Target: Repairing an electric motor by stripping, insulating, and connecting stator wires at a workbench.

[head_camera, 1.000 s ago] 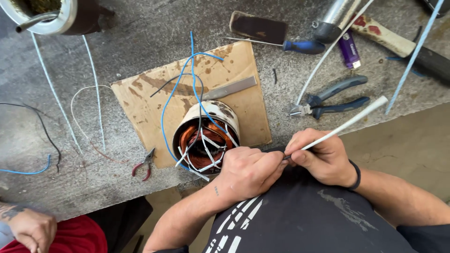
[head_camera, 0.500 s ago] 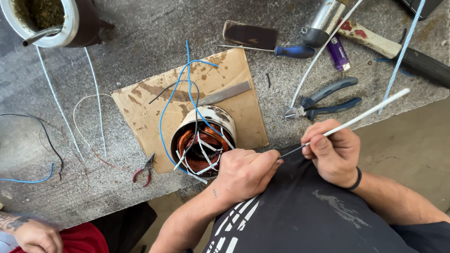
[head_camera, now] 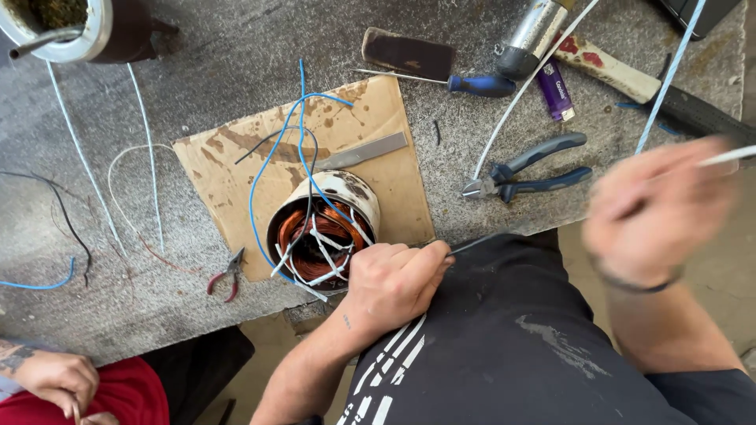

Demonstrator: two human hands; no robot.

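Note:
A round motor stator [head_camera: 323,228] with copper windings and white sleeved leads stands on a stained piece of cardboard [head_camera: 236,165]. Blue wire [head_camera: 268,157] loops out of its top. My left hand [head_camera: 394,279] rests against the stator's near right side, pinching a thin dark wire [head_camera: 472,244] that runs off to the right. My right hand [head_camera: 654,208] is blurred, out to the right above the table edge, holding a white sleeve tube [head_camera: 728,156].
Blue-handled pliers [head_camera: 528,167], a blue screwdriver [head_camera: 465,83], a purple lighter [head_camera: 555,88], a wooden-handled tool [head_camera: 614,71] and a metal cylinder [head_camera: 531,31] lie at the back right. Small red cutters [head_camera: 224,275] lie left. Another person's hand [head_camera: 55,378] is bottom left.
My right hand has pulled away to the right with the white tube, drawing out the dark wire. My left hand stays by the stator.

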